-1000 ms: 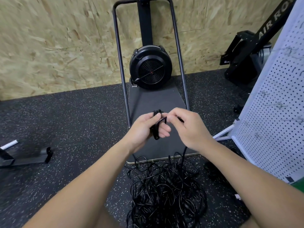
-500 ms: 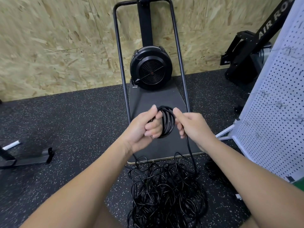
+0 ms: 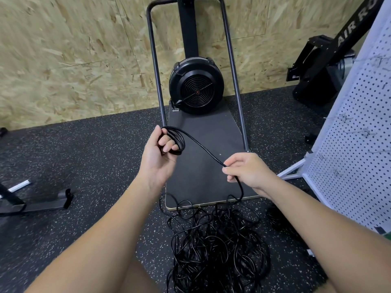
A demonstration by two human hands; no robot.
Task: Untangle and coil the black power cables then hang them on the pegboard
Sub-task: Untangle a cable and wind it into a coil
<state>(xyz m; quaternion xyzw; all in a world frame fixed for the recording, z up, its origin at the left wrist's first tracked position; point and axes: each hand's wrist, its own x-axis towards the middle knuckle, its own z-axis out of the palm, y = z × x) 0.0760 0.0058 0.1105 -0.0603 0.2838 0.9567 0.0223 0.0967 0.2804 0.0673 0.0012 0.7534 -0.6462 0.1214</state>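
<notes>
Nearest, a tangled heap of black power cables lies on the speckled floor. Above it, the right hand pinches one cable strand between curled fingers; the strand runs taut up to the left hand, whose curled fingers grip a small coil. Farther off, the white pegboard stands at right, well apart from both hands.

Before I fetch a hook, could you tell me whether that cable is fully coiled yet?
Not yet: the left hand holds a small coil, but the cable runs through the right hand into the tangled pile.
</notes>
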